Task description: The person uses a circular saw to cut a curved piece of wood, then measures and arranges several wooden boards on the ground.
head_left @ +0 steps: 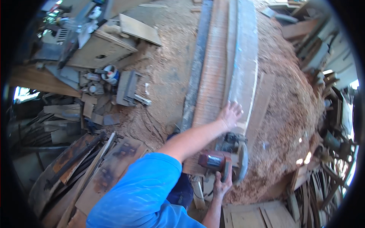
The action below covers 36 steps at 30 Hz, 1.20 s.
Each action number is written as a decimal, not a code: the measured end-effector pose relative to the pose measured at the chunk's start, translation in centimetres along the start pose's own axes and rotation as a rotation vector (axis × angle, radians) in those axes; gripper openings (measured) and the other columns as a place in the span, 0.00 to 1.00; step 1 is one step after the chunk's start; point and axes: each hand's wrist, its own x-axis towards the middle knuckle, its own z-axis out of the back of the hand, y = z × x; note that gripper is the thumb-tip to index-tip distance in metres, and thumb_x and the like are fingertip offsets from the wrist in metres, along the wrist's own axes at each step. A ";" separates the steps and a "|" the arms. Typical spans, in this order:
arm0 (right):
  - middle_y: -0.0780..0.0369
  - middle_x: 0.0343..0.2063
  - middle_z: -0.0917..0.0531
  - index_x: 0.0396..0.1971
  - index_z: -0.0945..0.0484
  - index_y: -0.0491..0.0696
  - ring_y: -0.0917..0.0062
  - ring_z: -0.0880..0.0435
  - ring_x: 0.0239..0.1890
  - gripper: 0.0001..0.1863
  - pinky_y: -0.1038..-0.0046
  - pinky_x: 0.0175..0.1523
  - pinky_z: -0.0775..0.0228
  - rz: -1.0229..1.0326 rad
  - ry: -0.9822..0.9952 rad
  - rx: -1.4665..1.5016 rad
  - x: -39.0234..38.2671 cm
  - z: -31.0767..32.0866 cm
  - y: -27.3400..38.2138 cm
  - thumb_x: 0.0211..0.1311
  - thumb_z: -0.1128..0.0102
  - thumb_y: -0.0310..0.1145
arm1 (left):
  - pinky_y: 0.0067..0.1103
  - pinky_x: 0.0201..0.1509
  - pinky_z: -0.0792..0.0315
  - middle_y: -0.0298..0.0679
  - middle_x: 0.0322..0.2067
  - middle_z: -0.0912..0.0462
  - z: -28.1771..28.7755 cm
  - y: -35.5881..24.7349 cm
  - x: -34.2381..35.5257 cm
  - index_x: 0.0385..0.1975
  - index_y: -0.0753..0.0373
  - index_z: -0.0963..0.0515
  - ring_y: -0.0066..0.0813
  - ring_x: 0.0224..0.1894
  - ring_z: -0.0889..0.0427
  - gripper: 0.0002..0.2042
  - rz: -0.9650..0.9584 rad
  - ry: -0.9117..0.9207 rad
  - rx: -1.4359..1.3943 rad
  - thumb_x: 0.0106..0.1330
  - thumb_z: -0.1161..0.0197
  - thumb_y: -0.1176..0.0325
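Observation:
My right hand (pixel 221 186) is wrapped round the rear handle of a circular saw (pixel 213 160), which has a dark red motor body and a rounded guard. The saw rests at the near end of a long wooden board (pixel 246 57); its blade is hidden from this view. Farther up, my left hand (pixel 230 114) lies on the board just ahead of the saw, fingers spread. A pale line runs lengthwise near the board's right edge. Left of this board lie a reddish-brown plank (pixel 211 76) and a dark, narrow beam (pixel 195 68), side by side.
A large heap of sawdust (pixel 289 114) rises along the right side. To the left stand a wooden box (pixel 100 49), a white-and-blue can (pixel 110 74) and a grey metal-looking block (pixel 126 88). Scrap boards (pixel 118 159) lie at the lower left, and a flat panel (pixel 262 216) at the lower right.

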 end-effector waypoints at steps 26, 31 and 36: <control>0.49 0.55 0.19 0.64 0.31 0.39 0.64 0.17 0.56 0.35 0.69 0.60 0.27 -0.089 0.034 -0.048 2.6 0.4 -0.7 0.56 0.31 0.30 | 0.39 0.74 0.47 0.33 0.72 0.41 2.9 3.2 0.1 0.71 0.43 0.41 0.34 0.75 0.46 0.52 -0.206 0.101 0.096 0.41 0.19 0.54; 0.49 0.55 0.19 0.64 0.31 0.38 0.65 0.17 0.56 0.34 0.69 0.60 0.28 -0.094 0.021 -0.065 3.3 0.0 -1.0 0.56 0.32 0.30 | 0.39 0.74 0.47 0.32 0.72 0.41 2.4 3.2 0.4 0.71 0.43 0.41 0.33 0.75 0.45 0.53 -0.196 0.077 0.080 0.40 0.18 0.55; 0.50 0.56 0.19 0.65 0.32 0.38 0.68 0.18 0.57 0.35 0.69 0.60 0.28 -0.094 0.019 -0.057 4.0 -0.1 -0.1 0.56 0.32 0.29 | 0.39 0.74 0.46 0.32 0.72 0.41 2.8 3.3 0.3 0.71 0.43 0.41 0.33 0.75 0.44 0.53 -0.203 0.091 0.063 0.40 0.18 0.55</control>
